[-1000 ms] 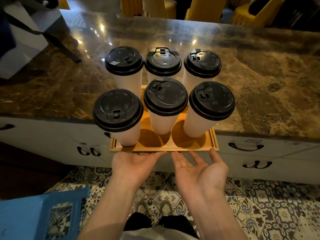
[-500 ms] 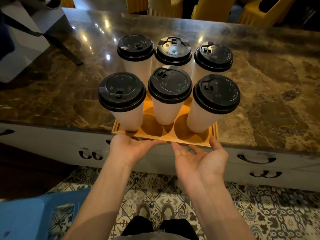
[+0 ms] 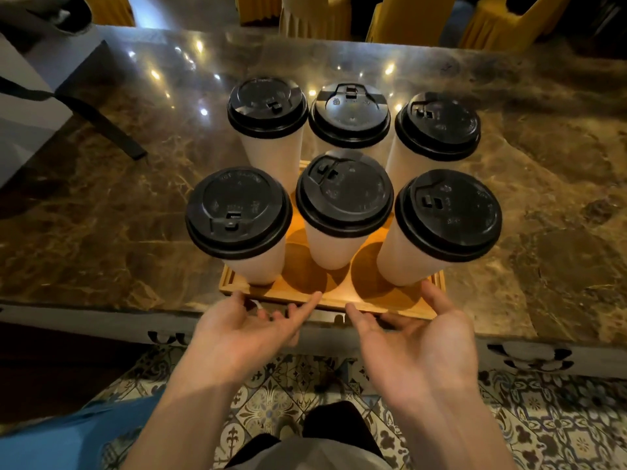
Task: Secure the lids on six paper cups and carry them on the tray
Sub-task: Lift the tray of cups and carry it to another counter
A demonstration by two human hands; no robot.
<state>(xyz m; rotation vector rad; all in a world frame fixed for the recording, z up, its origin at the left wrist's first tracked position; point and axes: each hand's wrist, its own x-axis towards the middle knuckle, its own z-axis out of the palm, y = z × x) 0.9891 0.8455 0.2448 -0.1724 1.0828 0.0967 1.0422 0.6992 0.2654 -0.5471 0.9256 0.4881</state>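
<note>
1. The brown marble counter fills most of your view, glossy with spots of reflected light. Yellow-covered chairs stand beyond its far edge, and a white bag with a black strap sits at its left end
2. Below the counter's front edge runs a grey cabinet front with dark handles, above a patterned tile floor. A blue stool shows at lower left
3. The wooden tray rests on the counter, its near rim close to the counter's front edge
4. The six paper cups stand upright on the tray in two rows of three, each capped with a black lid
5. Your left hand lies palm up, fingers loose and spread, the index fingertip at the tray's near rim. It grasps nothing
6. Your right hand is also palm up, fingers stretched towards the same rim, thumb raised just beside the tray's near right corner. Its grip is released too
</note>
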